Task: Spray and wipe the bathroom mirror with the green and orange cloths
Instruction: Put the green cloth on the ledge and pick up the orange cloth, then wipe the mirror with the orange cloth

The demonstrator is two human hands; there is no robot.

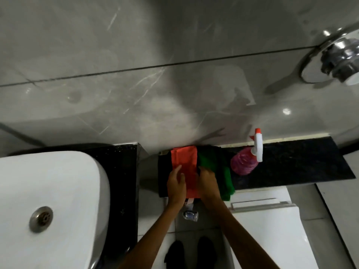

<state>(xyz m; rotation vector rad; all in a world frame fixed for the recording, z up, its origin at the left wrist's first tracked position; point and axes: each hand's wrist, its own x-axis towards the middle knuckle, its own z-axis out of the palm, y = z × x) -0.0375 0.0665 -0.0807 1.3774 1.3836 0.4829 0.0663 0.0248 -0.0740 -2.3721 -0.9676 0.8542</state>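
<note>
A folded orange cloth (185, 162) lies on a black stone ledge (291, 167). My left hand (175, 184) rests flat on its left side, fingers spread. My right hand (207, 181) presses on its right edge, fingers bent, where it meets the green cloth (215, 164). The green cloth lies crumpled just to the right and hangs over the ledge's front. A pink spray bottle (243, 162) with a white trigger head and orange nozzle lies tilted further right on the ledge. No mirror is in view.
A white washbasin (58, 191) with a metal drain sits at the left on a black counter. A white toilet (272, 220) stands below the ledge at right. A chrome wall fitting (340, 61) is at the upper right on the grey tiled wall.
</note>
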